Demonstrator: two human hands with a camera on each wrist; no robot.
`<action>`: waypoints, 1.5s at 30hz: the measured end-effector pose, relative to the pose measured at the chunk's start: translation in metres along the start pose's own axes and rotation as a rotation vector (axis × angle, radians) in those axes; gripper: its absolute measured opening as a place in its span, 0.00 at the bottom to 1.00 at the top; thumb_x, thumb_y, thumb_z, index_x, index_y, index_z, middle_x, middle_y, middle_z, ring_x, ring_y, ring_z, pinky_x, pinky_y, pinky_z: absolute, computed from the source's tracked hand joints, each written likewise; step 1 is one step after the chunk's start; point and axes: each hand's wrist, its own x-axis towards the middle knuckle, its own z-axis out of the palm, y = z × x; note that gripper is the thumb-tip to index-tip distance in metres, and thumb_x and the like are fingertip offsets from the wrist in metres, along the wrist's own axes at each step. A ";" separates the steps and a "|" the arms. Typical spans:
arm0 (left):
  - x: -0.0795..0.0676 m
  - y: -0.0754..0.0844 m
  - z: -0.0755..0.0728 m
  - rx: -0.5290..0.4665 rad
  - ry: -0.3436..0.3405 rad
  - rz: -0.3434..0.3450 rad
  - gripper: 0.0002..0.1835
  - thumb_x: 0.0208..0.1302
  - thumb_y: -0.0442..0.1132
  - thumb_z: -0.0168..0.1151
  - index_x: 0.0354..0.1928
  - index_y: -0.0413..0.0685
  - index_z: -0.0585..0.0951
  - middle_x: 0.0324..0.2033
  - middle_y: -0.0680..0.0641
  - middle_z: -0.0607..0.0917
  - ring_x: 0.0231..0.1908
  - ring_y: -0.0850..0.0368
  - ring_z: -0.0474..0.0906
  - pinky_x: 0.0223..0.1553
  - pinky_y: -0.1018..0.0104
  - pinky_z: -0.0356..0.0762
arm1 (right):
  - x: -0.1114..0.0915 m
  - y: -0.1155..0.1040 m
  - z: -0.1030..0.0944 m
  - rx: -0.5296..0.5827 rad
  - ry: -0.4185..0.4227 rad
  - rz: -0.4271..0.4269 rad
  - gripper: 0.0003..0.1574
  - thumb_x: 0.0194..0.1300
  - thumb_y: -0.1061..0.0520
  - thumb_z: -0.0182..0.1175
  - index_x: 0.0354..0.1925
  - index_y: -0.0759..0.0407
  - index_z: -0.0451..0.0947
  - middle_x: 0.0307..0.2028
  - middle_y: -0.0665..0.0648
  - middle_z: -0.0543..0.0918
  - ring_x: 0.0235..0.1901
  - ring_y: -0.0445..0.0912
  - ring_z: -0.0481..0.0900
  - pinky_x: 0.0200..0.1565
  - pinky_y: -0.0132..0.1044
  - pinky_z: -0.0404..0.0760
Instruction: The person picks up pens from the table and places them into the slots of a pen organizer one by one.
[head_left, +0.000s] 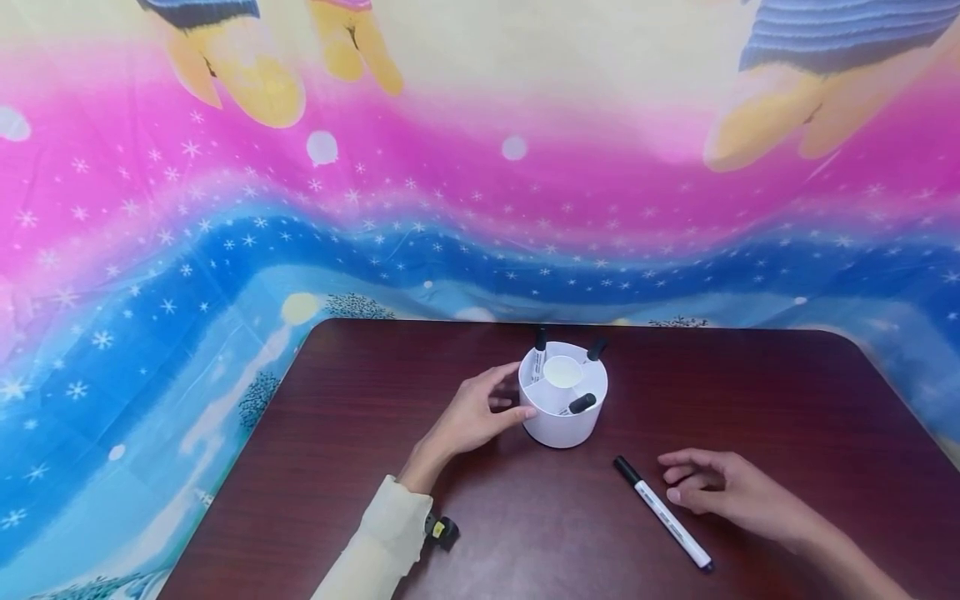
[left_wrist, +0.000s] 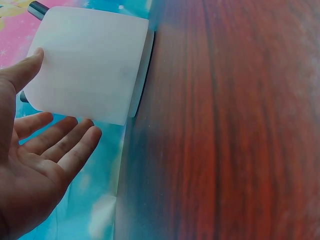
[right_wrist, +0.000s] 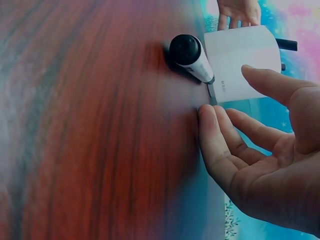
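A round white holder (head_left: 561,431) with compartments stands upright on the table. Three black-capped markers lean in it: one at the left (head_left: 538,362), one at the back right (head_left: 596,350), one at the front (head_left: 582,403). My left hand (head_left: 474,413) is at its left side, thumb tip against the wall (left_wrist: 90,65) and loosely extended fingers close beside it. A loose white marker (head_left: 667,517) with a black cap lies on the table, right of and nearer than the holder. Just right of that marker hovers my right hand (head_left: 738,492), fingers slightly bent, holding nothing.
The dark reddish wooden table (head_left: 337,400) has rounded far corners. Behind it hangs a colourful printed cloth (head_left: 465,183) with snowflakes. A small black device (head_left: 442,531) sits at the left sleeve's cuff.
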 end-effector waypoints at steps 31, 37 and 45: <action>0.001 -0.004 0.001 0.015 0.001 0.003 0.42 0.67 0.50 0.77 0.80 0.54 0.70 0.72 0.47 0.80 0.63 0.47 0.85 0.63 0.53 0.88 | 0.009 -0.007 0.025 -0.165 0.066 -0.052 0.28 0.67 0.57 0.76 0.60 0.69 0.83 0.41 0.56 0.88 0.33 0.34 0.81 0.31 0.31 0.82; 0.001 -0.004 0.000 0.035 0.005 0.002 0.42 0.67 0.51 0.77 0.80 0.55 0.70 0.72 0.48 0.80 0.63 0.50 0.86 0.62 0.57 0.88 | 0.010 -0.010 0.026 -0.167 0.069 -0.030 0.25 0.65 0.58 0.76 0.57 0.68 0.84 0.37 0.55 0.88 0.31 0.34 0.81 0.30 0.31 0.83; 0.000 -0.004 0.001 0.025 0.000 -0.003 0.43 0.67 0.51 0.77 0.80 0.55 0.70 0.72 0.47 0.80 0.63 0.48 0.86 0.63 0.53 0.88 | 0.010 -0.013 0.018 -0.116 0.029 -0.005 0.25 0.68 0.64 0.69 0.60 0.75 0.81 0.41 0.58 0.88 0.35 0.35 0.84 0.34 0.32 0.87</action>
